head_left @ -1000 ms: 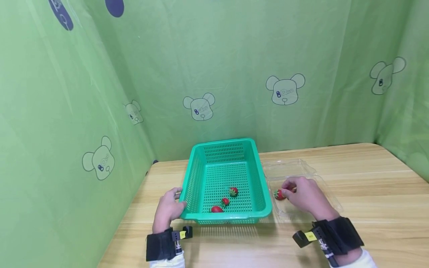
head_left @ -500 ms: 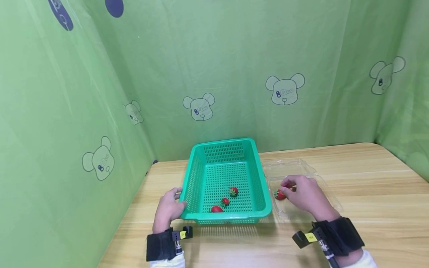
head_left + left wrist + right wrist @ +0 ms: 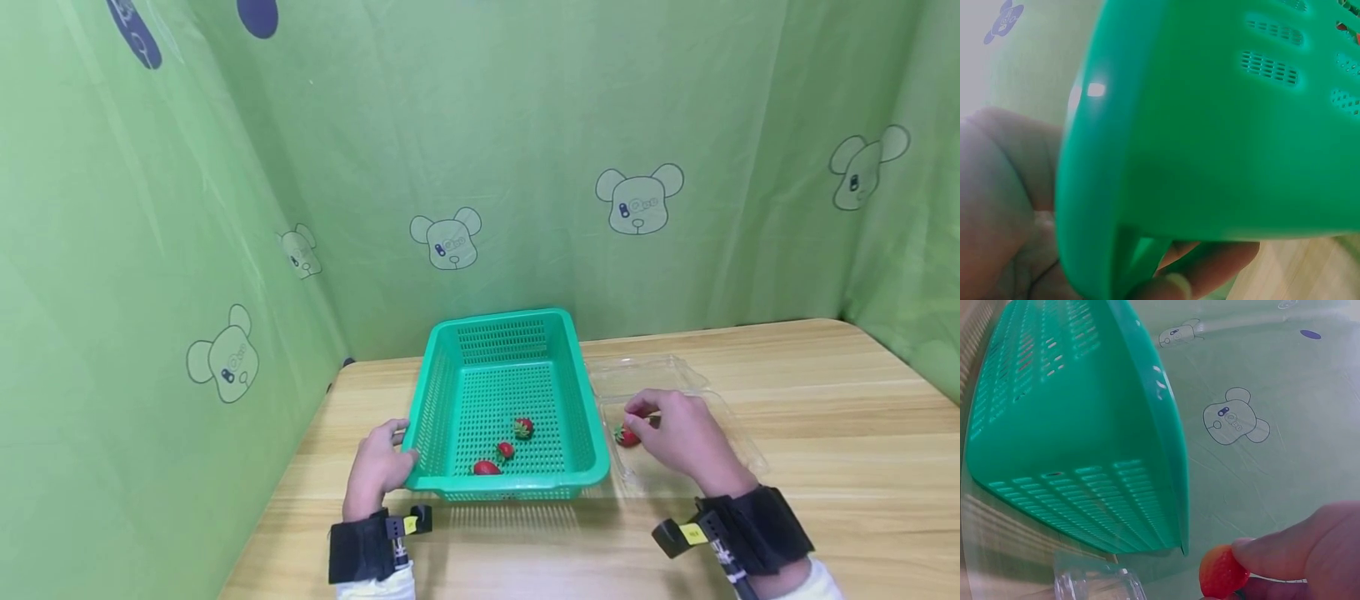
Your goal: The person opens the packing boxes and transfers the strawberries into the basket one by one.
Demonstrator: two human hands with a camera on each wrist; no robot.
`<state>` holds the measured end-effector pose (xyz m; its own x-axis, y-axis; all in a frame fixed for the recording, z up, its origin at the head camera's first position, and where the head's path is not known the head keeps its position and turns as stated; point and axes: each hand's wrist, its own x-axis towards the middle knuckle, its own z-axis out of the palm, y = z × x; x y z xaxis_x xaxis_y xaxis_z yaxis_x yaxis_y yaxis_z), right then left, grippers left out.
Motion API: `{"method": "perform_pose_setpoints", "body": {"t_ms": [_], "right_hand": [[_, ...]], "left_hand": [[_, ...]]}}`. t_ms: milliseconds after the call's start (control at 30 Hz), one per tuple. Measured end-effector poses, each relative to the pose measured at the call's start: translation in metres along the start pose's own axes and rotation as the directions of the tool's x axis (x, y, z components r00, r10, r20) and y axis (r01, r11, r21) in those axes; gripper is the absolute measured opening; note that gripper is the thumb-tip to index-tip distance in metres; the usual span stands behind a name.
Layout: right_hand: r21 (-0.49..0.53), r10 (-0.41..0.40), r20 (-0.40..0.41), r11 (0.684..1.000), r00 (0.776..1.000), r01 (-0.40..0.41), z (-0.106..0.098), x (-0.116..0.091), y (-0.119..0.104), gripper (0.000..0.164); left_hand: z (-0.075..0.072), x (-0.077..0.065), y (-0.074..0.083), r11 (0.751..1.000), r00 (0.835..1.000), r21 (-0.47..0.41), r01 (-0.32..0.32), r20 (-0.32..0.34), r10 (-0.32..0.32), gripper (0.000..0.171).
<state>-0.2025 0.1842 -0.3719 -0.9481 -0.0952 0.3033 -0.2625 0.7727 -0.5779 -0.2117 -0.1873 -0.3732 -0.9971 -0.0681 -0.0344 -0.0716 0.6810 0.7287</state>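
Note:
A green plastic basket (image 3: 442, 483) stands on the table with several strawberries inside; one strawberry (image 3: 522, 428) lies apart from the others. At its near left corner my left hand (image 3: 378, 469) grips the rim, with some fingers curled under it in the left wrist view. To the right of the basket lies an open clear plastic clamshell box (image 3: 637, 479). My right hand (image 3: 686, 433) is over it, thumb and fingers pinching a red strawberry (image 3: 1221, 575) in the right wrist view. In the head view a strawberry (image 3: 626, 436) shows beside the thumb, partly covered.
The wooden table (image 3: 840, 433) extends to the right of the box. A green curtain (image 3: 525, 125) printed with bear heads hangs behind and on both sides. Black straps (image 3: 756, 529) with small devices are on both wrists.
My right hand has shifted slightly left and away from me over the clamshell box. The left hand, the basket and the strawberries in it have stayed practically still.

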Motion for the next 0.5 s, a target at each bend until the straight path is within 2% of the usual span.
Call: {"method": "perform_pose_setpoints", "body": {"t_ms": [267, 500], "right_hand": [[0.02, -0.034, -0.023, 0.999, 0.999, 0.034, 0.004, -0.001, -0.006, 0.007], [0.066, -0.03, -0.029, 0.997, 0.999, 0.032, 0.008, -0.002, -0.012, 0.01]], "left_hand": [[0.001, 0.001, 0.0, 1.0, 1.0, 0.005, 0.004, -0.005, -0.004, 0.051], [0.001, 0.001, -0.001, 1.0, 1.0, 0.004, 0.005, -0.005, -0.005, 0.051]]}}
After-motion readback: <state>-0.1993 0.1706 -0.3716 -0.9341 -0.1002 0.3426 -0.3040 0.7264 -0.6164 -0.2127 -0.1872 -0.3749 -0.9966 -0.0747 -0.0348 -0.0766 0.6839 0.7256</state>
